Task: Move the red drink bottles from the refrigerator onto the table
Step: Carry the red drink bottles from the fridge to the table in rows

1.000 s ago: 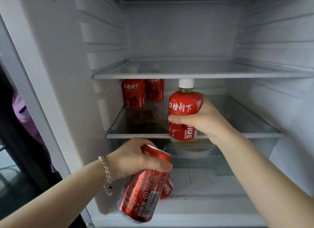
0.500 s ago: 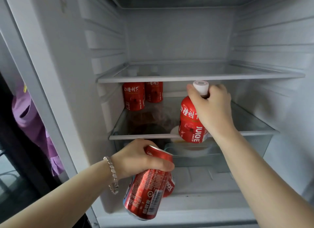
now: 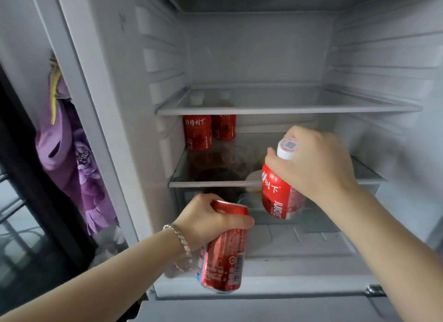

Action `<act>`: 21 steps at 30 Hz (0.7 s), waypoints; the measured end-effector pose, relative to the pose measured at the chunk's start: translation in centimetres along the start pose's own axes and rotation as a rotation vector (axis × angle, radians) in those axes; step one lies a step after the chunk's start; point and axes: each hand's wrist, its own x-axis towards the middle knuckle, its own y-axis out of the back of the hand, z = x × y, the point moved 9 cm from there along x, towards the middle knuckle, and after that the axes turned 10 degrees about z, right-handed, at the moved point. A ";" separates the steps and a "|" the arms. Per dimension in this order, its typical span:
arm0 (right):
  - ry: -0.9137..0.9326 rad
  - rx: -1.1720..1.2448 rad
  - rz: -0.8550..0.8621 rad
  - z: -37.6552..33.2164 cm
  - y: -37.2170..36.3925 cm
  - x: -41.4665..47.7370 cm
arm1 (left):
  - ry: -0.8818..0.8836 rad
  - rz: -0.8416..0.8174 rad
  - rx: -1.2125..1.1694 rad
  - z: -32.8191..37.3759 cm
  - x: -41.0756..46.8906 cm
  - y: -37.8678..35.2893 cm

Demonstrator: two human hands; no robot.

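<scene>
You've just lifted the red juice bottle [image 3: 280, 197] off the middle shelf [image 3: 215, 184], right hand [image 3: 318, 163] gripping its neck centre-right, left hand [image 3: 208, 221] still clutching the red can [image 3: 223, 254], so two bottles [image 3: 197, 132] remain upper-middle.

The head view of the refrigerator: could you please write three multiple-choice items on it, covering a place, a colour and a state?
1. Where are the standing red bottles?
A. On the top shelf
B. At the back left of the lower glass shelf
C. In the bottom drawer

2. What colour is the cap of the held bottle?
A. White
B. Blue
C. Black

3. What is the left hand doing?
A. Hanging open
B. Pressing on a shelf
C. Gripping a red can

Answers: B, both stand far back on the left, just under the upper shelf. A, the cap shows white beside the right hand, which grips the bottle's neck. C, its thumb wraps across the can.
</scene>
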 end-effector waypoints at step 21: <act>0.866 0.622 -0.707 -19.5 2.9 -26.4 | 0.388 1.083 0.160 -6.0 -39.0 6.2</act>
